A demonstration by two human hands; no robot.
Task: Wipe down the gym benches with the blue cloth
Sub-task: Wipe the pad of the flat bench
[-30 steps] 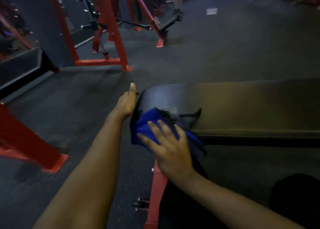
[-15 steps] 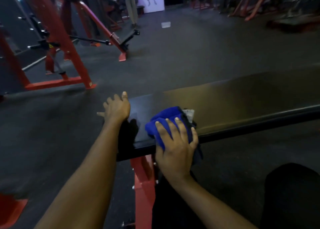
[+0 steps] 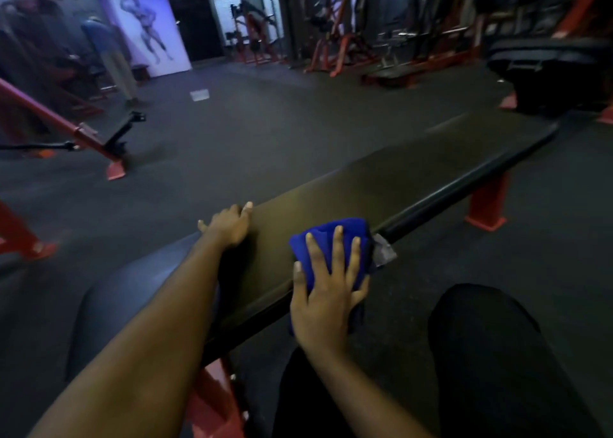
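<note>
1. Currently the right hand [image 3: 326, 291] lies flat, fingers spread, pressing the blue cloth [image 3: 321, 238] onto the bench [image 3: 414, 179] pad at its near edge, where the cloth droops over the side.
2. The left hand [image 3: 229, 225], fingers relaxed and holding nothing, braces on the pad's far edge.
3. The person would likely do best with even pressure and long overlapping strokes toward the far end, rims included.

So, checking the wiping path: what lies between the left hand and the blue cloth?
Head view: only bare black padded bench top between left hand and blue cloth.
</note>
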